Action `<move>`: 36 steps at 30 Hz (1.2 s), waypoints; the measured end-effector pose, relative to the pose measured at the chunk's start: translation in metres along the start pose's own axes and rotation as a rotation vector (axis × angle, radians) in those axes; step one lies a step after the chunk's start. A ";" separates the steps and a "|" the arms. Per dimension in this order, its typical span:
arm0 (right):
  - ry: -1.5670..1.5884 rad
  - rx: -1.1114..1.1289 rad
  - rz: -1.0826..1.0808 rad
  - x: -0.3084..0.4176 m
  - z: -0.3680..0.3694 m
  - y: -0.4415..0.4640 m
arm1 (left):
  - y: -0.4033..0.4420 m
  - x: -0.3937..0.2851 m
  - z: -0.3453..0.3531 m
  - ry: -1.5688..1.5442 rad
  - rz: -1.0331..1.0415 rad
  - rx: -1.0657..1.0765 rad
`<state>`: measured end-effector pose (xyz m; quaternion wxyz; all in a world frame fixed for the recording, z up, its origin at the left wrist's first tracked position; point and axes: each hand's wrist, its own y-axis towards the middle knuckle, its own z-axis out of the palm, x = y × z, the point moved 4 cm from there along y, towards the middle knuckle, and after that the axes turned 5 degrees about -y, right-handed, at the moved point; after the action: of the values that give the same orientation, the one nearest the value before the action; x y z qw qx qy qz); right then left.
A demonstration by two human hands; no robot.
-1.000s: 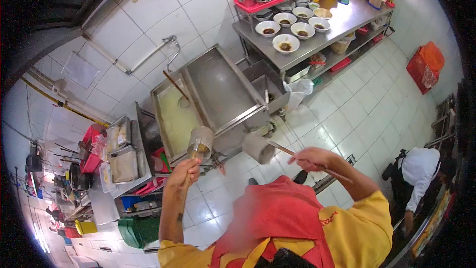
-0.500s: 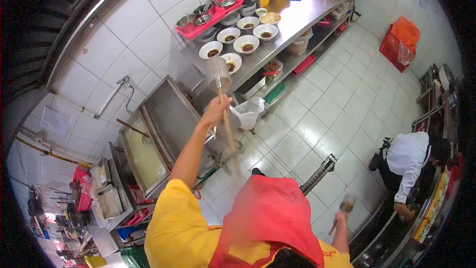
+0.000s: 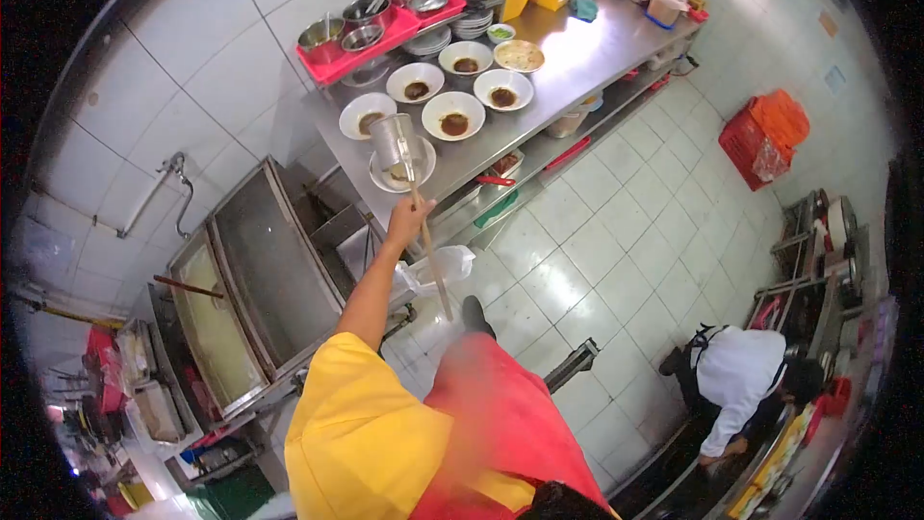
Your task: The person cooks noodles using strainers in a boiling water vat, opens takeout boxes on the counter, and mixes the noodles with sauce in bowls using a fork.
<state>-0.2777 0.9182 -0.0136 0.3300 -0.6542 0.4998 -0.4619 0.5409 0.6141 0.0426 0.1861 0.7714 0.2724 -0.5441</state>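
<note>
My left hand [image 3: 407, 221] grips the wooden handle of a strainer [image 3: 395, 144]. The strainer's metal basket is tilted above a white bowl [image 3: 418, 173] at the near left corner of the steel table [image 3: 568, 53]. More white bowls with dark sauce stand beside it, among them one bowl [image 3: 453, 114] to the right and one [image 3: 364, 118] behind. A wider bowl with pale brown contents [image 3: 519, 56] sits farther right. My right hand is out of view, and so is the second strainer.
Steel vats [image 3: 279, 260] stand at the left, one with cloudy liquid. A clear plastic container [image 3: 448, 268] hangs by the table's near corner. A red crate [image 3: 743, 143] is on the floor at the right. A person in white [image 3: 739, 376] bends at the lower right.
My left hand has carried its strainer from the vats to the bowls, and its basket now tilts over the nearest one. My right hand has swung right and left the view. The camera has turned right.
</note>
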 end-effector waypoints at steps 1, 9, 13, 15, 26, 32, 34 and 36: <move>0.025 -0.005 0.036 0.021 0.015 -0.004 | -0.003 -0.002 -0.001 -0.030 0.037 0.005; 0.243 -0.177 0.290 0.227 0.157 -0.052 | 0.010 -0.048 -0.025 -0.126 -0.067 0.068; -0.508 0.119 -0.193 0.315 0.182 0.007 | 0.017 -0.087 -0.064 -0.043 -0.004 0.020; -0.766 0.114 -0.456 0.377 0.208 -0.036 | 0.009 -0.106 -0.088 -0.040 -0.013 -0.006; -1.572 0.503 -1.094 0.644 0.376 -0.369 | -0.101 -0.111 -0.155 0.026 -0.163 -0.417; -1.356 0.873 -1.838 0.685 0.561 -0.332 | -0.183 -0.120 -0.119 -0.111 -0.349 -0.781; -1.280 0.934 -1.968 0.683 0.630 -0.309 | -0.206 -0.137 -0.099 -0.152 -0.431 -0.937; -1.284 1.020 -1.905 0.672 0.677 -0.315 | -0.229 -0.149 -0.077 -0.117 -0.443 -1.056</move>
<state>0.5137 0.3426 0.2115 0.2643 -0.6594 -0.6558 -0.2555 0.4160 0.8058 0.2109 0.4424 0.4670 0.6517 -0.4019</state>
